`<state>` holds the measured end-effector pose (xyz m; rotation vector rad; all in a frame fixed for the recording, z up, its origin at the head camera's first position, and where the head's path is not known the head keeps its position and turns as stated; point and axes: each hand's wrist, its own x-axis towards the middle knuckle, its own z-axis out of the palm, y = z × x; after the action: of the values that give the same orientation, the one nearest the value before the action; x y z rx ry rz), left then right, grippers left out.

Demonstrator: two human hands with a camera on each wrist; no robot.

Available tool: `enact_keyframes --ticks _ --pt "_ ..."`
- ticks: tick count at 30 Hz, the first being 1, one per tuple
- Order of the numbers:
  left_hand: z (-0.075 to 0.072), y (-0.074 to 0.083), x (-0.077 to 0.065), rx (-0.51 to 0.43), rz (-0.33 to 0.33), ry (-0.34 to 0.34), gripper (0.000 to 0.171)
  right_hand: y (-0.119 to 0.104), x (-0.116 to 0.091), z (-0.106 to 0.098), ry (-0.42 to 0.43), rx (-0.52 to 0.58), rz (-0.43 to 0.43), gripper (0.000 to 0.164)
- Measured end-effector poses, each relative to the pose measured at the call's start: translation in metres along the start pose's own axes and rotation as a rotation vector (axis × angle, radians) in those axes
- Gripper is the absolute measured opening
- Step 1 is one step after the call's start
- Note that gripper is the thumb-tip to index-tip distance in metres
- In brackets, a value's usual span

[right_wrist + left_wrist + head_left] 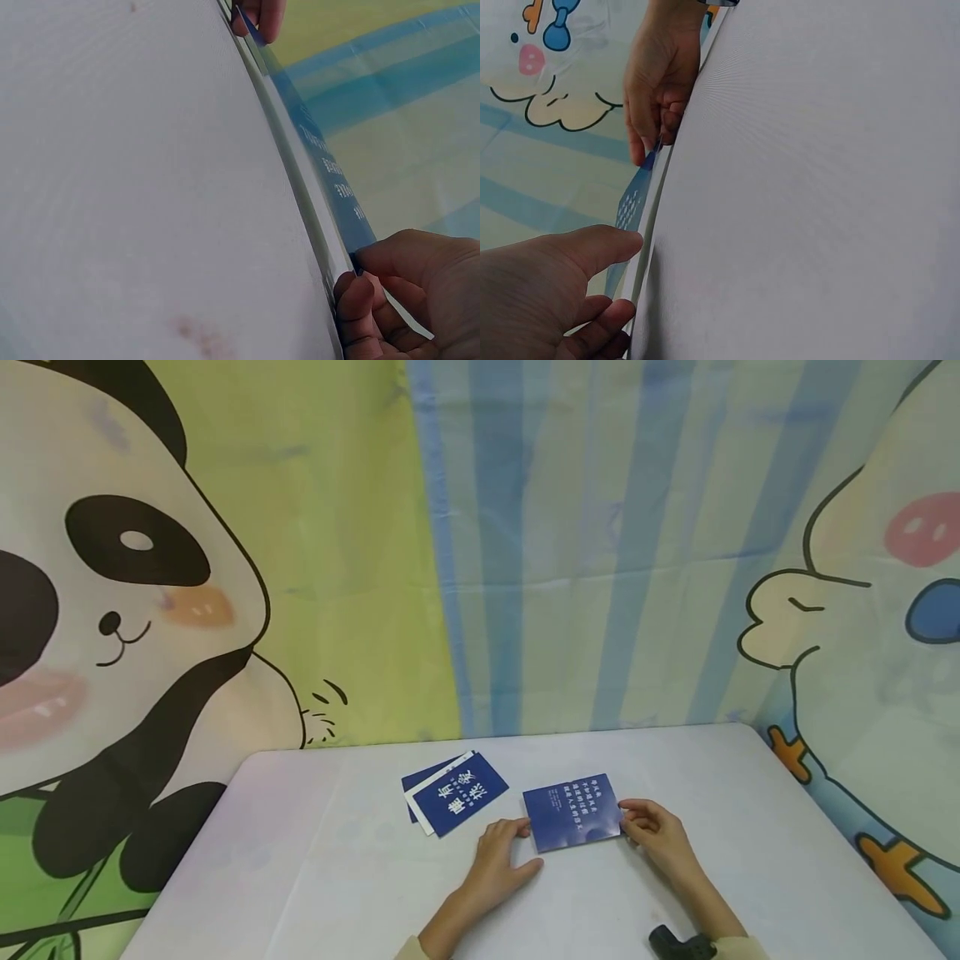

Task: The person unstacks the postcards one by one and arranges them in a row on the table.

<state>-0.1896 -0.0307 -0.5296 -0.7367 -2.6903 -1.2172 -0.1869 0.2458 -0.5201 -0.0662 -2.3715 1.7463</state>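
Observation:
A dark blue card with white writing lies in front of me in the head view, between both hands. At its right edge my right hand pinches it between thumb and fingers; the right wrist view shows this grip on the card's corner. My left hand is at the card's left edge, fingertips against it and thumb held apart below. In the left wrist view, the left hand shows its thumb and fingers spread, with part of the card beyond them.
Left of the card, several overlapping blue cards with white borders and writing lie on the white table. A dark device sits at the right wrist. Behind the table hangs a cartoon-printed curtain.

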Motion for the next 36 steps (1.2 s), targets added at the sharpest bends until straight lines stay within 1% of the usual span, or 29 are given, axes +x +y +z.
enact_keyframes --ticks 7,14,21,28,36 --pt "0.005 0.005 0.003 0.011 0.003 -0.016 0.054 0.002 -0.002 -0.009 0.005 -0.024 0.022 0.030" --pt "0.014 0.009 0.007 -0.003 0.037 -0.032 0.054 0.005 -0.004 -0.022 0.020 -0.045 -0.014 0.030" --pt "0.026 0.015 0.012 0.011 0.056 -0.051 0.054 0.008 -0.007 -0.039 0.025 -0.092 -0.015 0.028" --pt "0.034 0.022 0.014 0.025 0.076 -0.068 0.054 0.011 -0.011 -0.051 0.038 -0.109 0.001 0.030" --pt "0.043 0.033 0.018 0.031 0.098 -0.099 0.054 0.016 -0.016 -0.067 0.047 -0.182 0.051 0.031"
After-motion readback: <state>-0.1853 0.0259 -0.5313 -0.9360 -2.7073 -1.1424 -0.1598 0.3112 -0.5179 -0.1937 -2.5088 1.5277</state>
